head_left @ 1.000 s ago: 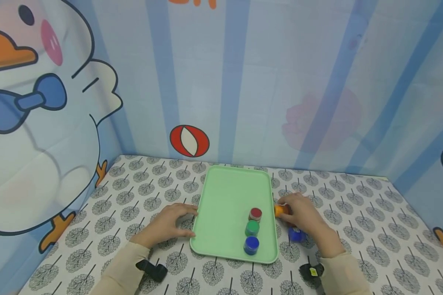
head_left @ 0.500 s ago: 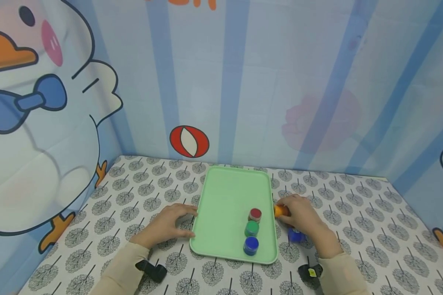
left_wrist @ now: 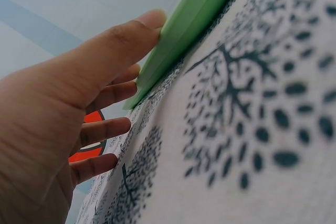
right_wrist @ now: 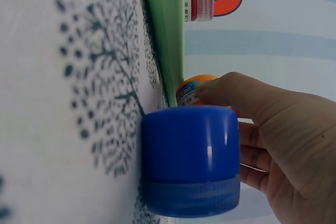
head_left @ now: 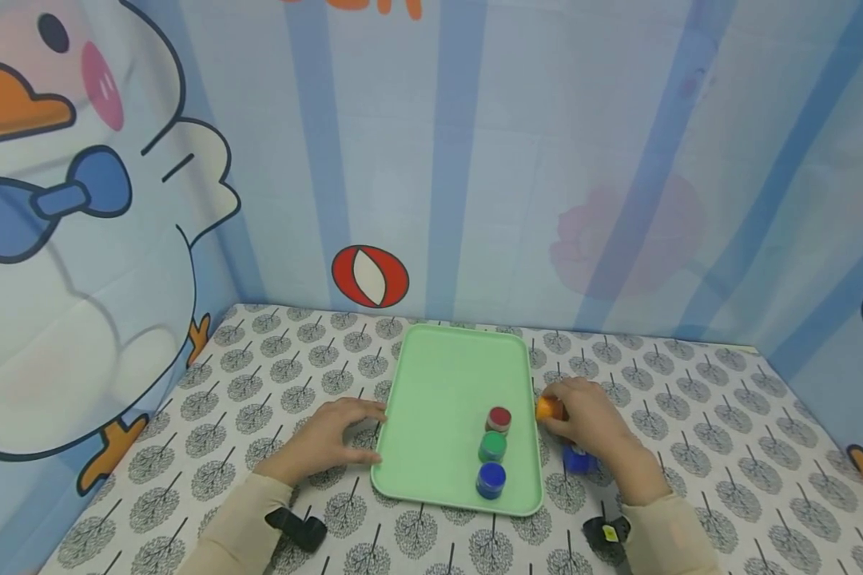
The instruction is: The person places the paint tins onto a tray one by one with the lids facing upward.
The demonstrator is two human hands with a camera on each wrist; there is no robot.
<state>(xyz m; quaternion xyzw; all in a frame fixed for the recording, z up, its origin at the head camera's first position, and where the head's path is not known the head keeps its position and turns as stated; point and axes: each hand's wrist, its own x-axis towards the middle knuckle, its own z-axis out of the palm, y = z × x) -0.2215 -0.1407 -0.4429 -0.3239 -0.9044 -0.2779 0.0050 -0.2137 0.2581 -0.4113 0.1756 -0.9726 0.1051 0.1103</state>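
Observation:
My right hand (head_left: 590, 415) pinches a small orange jar (head_left: 550, 409) between thumb and fingers, just outside the right rim of a light green tray (head_left: 449, 367). In the right wrist view the orange jar (right_wrist: 189, 92) shows a printed label, and part of it is hidden by the thumb. A blue jar (right_wrist: 191, 150) lies on its side below that hand on the cloth. My left hand (head_left: 324, 439) touches the tray's left rim with thumb and fingertips, its fingers loosely spread. On the tray's right side stand a red-capped jar (head_left: 499, 419), a green jar (head_left: 492, 446) and a blue-capped jar (head_left: 491, 480) in a row.
A white cloth (head_left: 259, 415) with dark tree prints covers the table. Behind it hangs a striped blue curtain (head_left: 503, 160) with cartoon pictures. Each wrist wears a black camera band, such as the left band (head_left: 296, 529).
The right hand has shifted slightly with the orange jar, and the jar's visible side has turned a little. The left hand and the tray stay nearly where they were.

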